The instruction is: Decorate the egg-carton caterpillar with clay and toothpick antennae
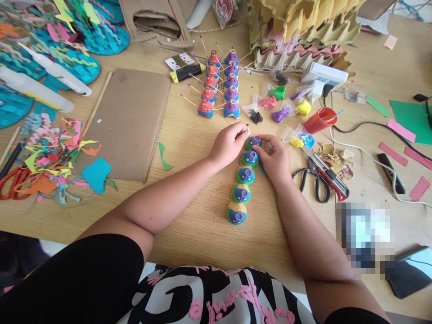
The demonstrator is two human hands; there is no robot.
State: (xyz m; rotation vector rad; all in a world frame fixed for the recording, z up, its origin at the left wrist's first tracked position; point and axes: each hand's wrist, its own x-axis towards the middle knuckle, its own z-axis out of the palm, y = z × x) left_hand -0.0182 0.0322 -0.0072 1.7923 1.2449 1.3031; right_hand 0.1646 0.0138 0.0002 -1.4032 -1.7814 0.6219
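Note:
A row of several blue and green domed figures (245, 174) with small red rings runs down the table in front of me. My left hand (231, 139) is pinched beside the top end of the row, on a thin stick with a small dark tip (247, 125). My right hand (276, 158) lies against the right side of the topmost figure (255, 142), thumb and fingers closed around it. Thin sticks poke out beneath its fingers. Beyond my hands stand a column of red figures (205, 108) and a column of purple ones (231, 108), with ball-tipped sticks.
Cardboard (128, 121) and paper scraps (54, 162) lie left. Right are clay bags (281, 114), an orange cup (320, 120), scissors (313, 177), a box cutter (329, 177) and a power strip (326, 75). Egg trays (303, 27) are stacked behind.

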